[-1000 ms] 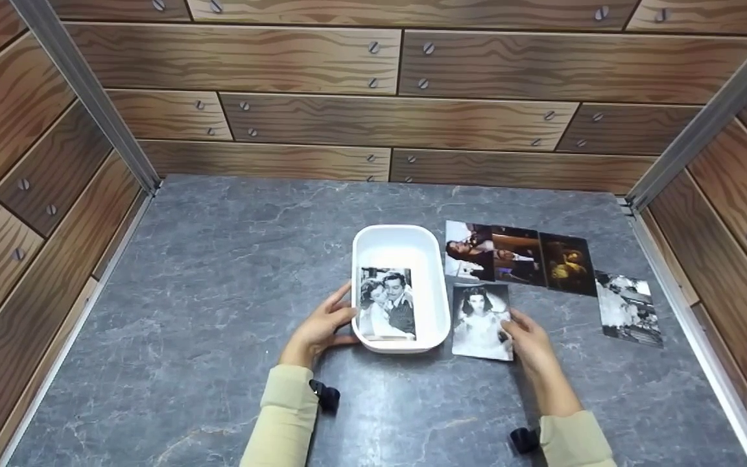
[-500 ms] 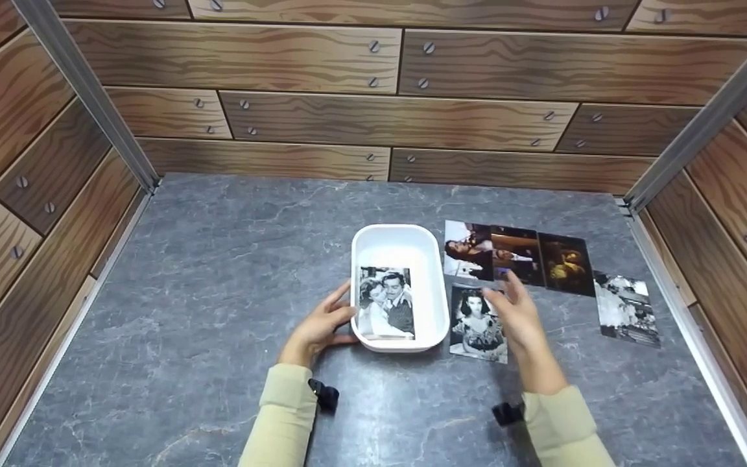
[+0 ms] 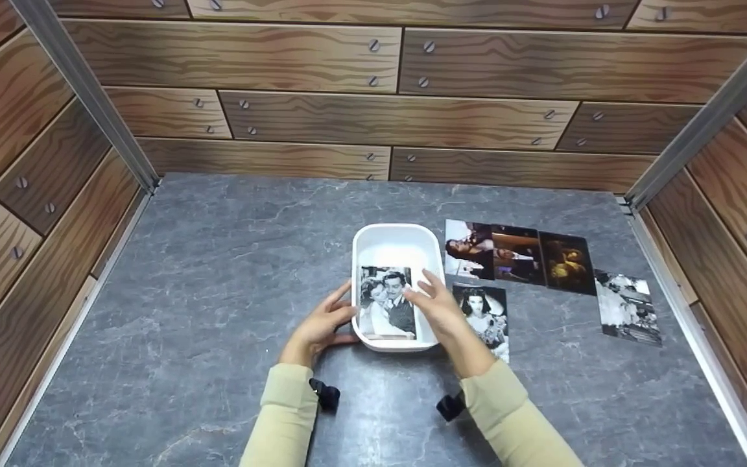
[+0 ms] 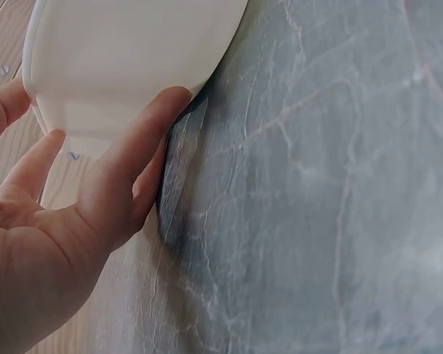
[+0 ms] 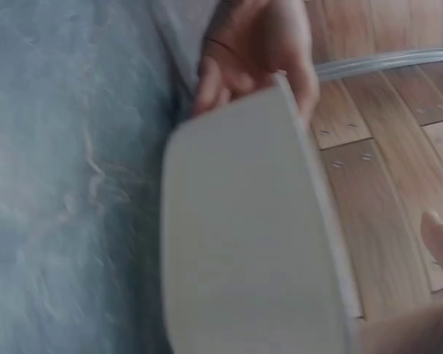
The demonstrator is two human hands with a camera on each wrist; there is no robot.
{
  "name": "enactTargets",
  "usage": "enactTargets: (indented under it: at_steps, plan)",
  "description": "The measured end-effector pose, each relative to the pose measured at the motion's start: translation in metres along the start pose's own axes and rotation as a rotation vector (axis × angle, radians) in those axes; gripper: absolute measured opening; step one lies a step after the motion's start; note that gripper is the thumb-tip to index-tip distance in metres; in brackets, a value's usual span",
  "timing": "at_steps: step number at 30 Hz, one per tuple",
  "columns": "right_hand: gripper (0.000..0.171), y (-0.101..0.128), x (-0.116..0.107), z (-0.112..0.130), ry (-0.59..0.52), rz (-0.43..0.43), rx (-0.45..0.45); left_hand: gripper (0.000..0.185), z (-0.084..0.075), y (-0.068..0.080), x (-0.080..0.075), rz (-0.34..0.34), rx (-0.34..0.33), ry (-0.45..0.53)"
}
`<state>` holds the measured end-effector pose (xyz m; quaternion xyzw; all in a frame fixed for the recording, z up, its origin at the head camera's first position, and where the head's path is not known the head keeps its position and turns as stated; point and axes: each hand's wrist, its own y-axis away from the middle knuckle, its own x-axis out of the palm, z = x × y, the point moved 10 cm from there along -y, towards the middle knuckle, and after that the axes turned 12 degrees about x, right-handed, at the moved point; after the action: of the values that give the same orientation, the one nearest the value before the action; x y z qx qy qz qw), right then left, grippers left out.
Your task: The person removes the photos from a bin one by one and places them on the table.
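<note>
A white rounded rectangular container point(image 3: 398, 228) sits mid-table in the head view. A black-and-white photo point(image 3: 385, 299) of an embracing couple lies inside, to the left. My left hand point(image 3: 319, 324) touches the container's left side and front corner with spread fingers, which the left wrist view shows against its outer wall. My right hand point(image 3: 437, 308) hovers over the container's right rim, thumb and forefinger apart, holding nothing. Partly covered by that arm, a photo point(image 3: 491, 318) of a dark-haired person in a patterned dress lies just right of the container.
Colour photos point(image 3: 467, 250) lie in a row at the back right, edges meeting. Beyond them is another black-and-white photo point(image 3: 626, 308). Wood-patterned panels point(image 3: 321, 58) and metal posts point(image 3: 88, 91) enclose the grey marbled table point(image 3: 231, 259).
My right hand let go of the photo beside the container, which now lies flat, and swung left over the container's rim. My left hand and the container stayed put.
</note>
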<state>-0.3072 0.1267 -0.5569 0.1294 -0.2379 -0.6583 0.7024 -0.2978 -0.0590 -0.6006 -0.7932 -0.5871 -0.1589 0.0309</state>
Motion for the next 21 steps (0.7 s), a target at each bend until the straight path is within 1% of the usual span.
enactTargets:
  at_steps: [4, 8, 14, 18, 21]
  plan:
    - [0.082, -0.009, 0.004, -0.013, 0.025, -0.026, 0.063, 0.068, 0.001, 0.0, 0.0, 0.004, -0.003, -0.007]
    - [0.085, -0.016, 0.006, -0.02, 0.05, -0.062, 0.117, 0.067, -0.001, 0.0, -0.001, 0.003, -0.005, -0.005]
    - [0.082, -0.028, 0.005, -0.027, 0.134, -0.137, 0.187, 0.066, -0.002, 0.0, -0.003, -0.008, -0.006, -0.01]
    - [0.078, -0.034, 0.006, -0.029, 0.166, -0.148, 0.171, 0.067, 0.0, 0.0, -0.003, -0.012, -0.019, -0.011]
    - [0.074, -0.036, 0.008, -0.029, 0.153, -0.134, 0.136, 0.067, 0.001, 0.0, -0.003, -0.013, -0.022, -0.008]
